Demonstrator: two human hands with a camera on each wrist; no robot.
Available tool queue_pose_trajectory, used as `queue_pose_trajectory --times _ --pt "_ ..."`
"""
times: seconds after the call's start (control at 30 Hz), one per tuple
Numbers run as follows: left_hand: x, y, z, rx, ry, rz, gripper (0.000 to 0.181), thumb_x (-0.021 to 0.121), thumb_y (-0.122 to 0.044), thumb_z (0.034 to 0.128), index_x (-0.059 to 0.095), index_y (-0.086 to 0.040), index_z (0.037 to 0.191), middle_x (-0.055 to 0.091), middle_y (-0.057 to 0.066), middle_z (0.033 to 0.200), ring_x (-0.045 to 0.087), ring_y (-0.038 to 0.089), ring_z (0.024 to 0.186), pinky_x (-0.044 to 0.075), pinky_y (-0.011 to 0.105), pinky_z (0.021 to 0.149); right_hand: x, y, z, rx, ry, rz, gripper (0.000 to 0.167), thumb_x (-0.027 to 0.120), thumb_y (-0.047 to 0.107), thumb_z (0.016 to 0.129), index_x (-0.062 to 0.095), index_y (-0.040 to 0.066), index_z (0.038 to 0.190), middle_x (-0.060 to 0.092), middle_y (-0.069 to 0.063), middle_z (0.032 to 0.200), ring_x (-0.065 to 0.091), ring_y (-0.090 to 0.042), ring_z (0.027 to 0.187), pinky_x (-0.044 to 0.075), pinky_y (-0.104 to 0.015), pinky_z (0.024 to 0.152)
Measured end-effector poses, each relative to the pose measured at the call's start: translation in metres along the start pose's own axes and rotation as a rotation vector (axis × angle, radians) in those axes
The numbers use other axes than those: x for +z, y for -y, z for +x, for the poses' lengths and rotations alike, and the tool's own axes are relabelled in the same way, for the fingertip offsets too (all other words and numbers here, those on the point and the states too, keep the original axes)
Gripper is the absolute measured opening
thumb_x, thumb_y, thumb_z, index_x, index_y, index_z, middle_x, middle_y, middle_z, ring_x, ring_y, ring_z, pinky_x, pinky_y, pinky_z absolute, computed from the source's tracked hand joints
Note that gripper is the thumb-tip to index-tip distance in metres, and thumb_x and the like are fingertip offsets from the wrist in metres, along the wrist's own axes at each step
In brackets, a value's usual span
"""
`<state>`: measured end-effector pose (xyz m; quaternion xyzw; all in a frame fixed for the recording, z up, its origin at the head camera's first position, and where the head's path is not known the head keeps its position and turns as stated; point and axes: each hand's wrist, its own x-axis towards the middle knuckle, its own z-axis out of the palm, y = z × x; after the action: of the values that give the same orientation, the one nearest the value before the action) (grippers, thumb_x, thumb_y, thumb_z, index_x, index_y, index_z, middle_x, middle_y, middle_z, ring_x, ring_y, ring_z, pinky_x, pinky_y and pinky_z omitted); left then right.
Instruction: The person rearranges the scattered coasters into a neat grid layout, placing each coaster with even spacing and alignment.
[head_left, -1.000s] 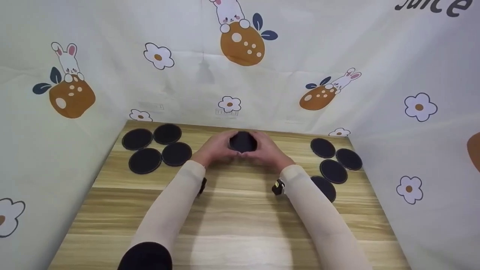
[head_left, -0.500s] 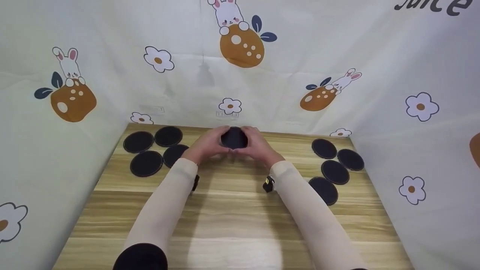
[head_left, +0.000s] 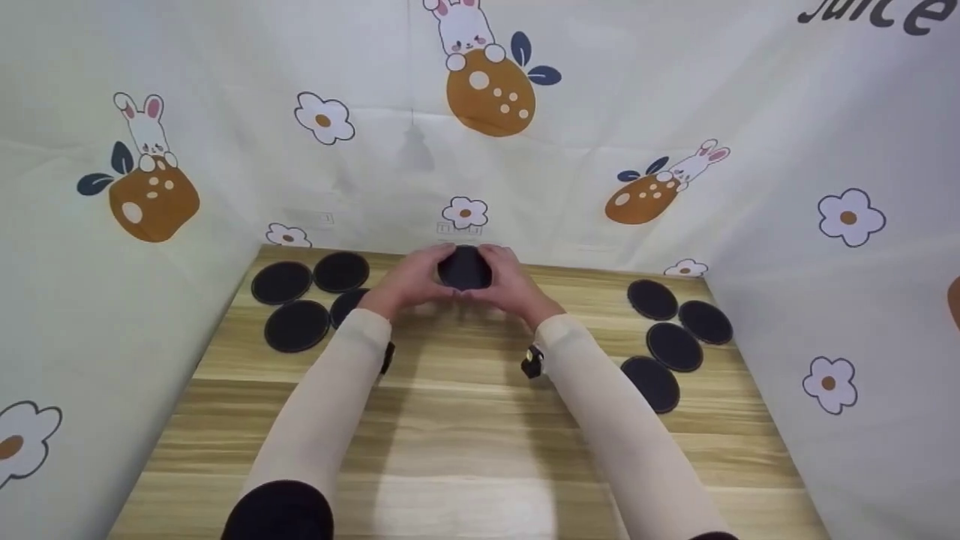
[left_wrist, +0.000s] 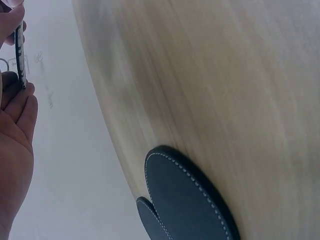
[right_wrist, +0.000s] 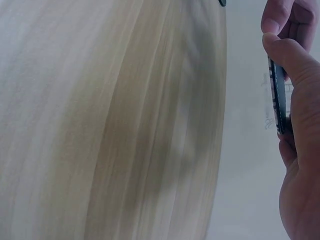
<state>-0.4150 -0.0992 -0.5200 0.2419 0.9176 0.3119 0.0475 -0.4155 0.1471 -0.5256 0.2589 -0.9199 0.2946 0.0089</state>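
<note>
A pale wooden tabletop (head_left: 465, 420) with streaky grain is meeting white cloth walls (head_left: 360, 187), which are showing printed rabbits, orange-brown fruits and flowers. 4 flat black discs (head_left: 296, 326) are lying on the left and 4 more discs (head_left: 675, 346) on the right; pale stitching (left_wrist: 197, 182) is following the rim of a left one. The held disc (head_left: 465, 268) is looking round and black from above, thin edge-on, with a pale-and-dark patterned side. The left hand (head_left: 415, 276) and right hand (head_left: 514, 281) are pinching it between thumbs and curved fingers, above the tabletop's far edge.
</note>
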Motion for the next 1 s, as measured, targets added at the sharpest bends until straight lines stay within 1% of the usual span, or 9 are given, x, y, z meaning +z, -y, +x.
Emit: queue_pose_trajectory --times 0.13,0.23,0.3,0.47,0.57,0.67,0.87,1.0 --pt "-0.003 0.0 0.001 -0.037 0.013 -0.004 0.089 0.088 -0.029 0.0975 0.041 -0.012 0.172 0.041 0.013 0.175 0.039 0.035 0.161 0.031 0.052 0.131 0.001 0.002 0.003 0.008 0.006 -0.009 0.096 0.091 0.043 0.092 0.046 0.001 0.166 0.045 -0.019 0.169 0.041 -0.032 0.155 0.037 -0.044 0.128" --pt "-0.004 0.002 0.001 -0.042 0.014 0.001 0.089 0.088 -0.028 0.0974 0.041 -0.011 0.172 0.042 0.014 0.175 0.039 0.035 0.161 0.031 0.052 0.132 0.002 0.003 0.005 0.002 0.007 -0.007 0.097 0.091 0.042 0.092 0.045 0.0 0.166 0.045 -0.019 0.17 0.04 -0.033 0.155 0.036 -0.044 0.128" --pt "-0.004 0.004 0.0 -0.036 0.012 0.011 0.089 0.088 -0.028 0.0972 0.042 -0.01 0.171 0.043 0.015 0.174 0.04 0.036 0.16 0.032 0.052 0.131 0.003 0.003 0.006 0.002 0.01 -0.005 0.097 0.091 0.043 0.092 0.045 0.0 0.166 0.045 -0.02 0.17 0.04 -0.033 0.155 0.036 -0.044 0.129" --pt "-0.003 0.009 0.0 0.001 0.002 0.034 0.088 0.089 -0.028 0.096 0.045 -0.007 0.169 0.046 0.017 0.172 0.043 0.037 0.158 0.032 0.052 0.131 0.007 0.002 0.007 -0.008 0.015 -0.003 0.098 0.092 0.043 0.091 0.046 -0.001 0.165 0.046 -0.02 0.169 0.041 -0.034 0.154 0.037 -0.044 0.128" --pt "-0.003 0.013 0.001 0.03 -0.013 0.035 0.087 0.09 -0.026 0.0945 0.047 -0.004 0.167 0.049 0.018 0.169 0.046 0.038 0.156 0.034 0.051 0.13 0.01 0.002 0.01 -0.021 0.015 -0.01 0.097 0.092 0.042 0.091 0.046 -0.003 0.164 0.046 -0.022 0.168 0.041 -0.036 0.155 0.036 -0.045 0.129" --pt "-0.002 0.016 0.003 0.048 -0.018 0.035 0.087 0.091 -0.022 0.0932 0.047 -0.002 0.166 0.051 0.02 0.167 0.047 0.038 0.155 0.035 0.051 0.13 0.014 0.0 0.012 -0.016 0.021 -0.012 0.098 0.091 0.042 0.092 0.044 -0.004 0.165 0.046 -0.022 0.168 0.04 -0.036 0.156 0.035 -0.045 0.129" --pt "0.002 0.016 0.006 0.015 0.005 0.036 0.087 0.091 -0.021 0.0939 0.047 -0.004 0.167 0.051 0.019 0.167 0.047 0.037 0.155 0.034 0.051 0.13 0.024 -0.005 0.013 0.035 0.033 0.006 0.1 0.09 0.043 0.094 0.04 -0.002 0.168 0.042 -0.02 0.172 0.037 -0.033 0.159 0.033 -0.043 0.13" --pt "0.007 0.018 0.007 -0.007 0.023 0.033 0.087 0.09 -0.021 0.0947 0.045 -0.003 0.167 0.05 0.021 0.167 0.046 0.038 0.155 0.033 0.051 0.131 0.031 -0.008 0.014 0.044 0.032 0.002 0.101 0.091 0.041 0.093 0.04 -0.005 0.167 0.042 -0.022 0.171 0.038 -0.034 0.158 0.032 -0.043 0.131"
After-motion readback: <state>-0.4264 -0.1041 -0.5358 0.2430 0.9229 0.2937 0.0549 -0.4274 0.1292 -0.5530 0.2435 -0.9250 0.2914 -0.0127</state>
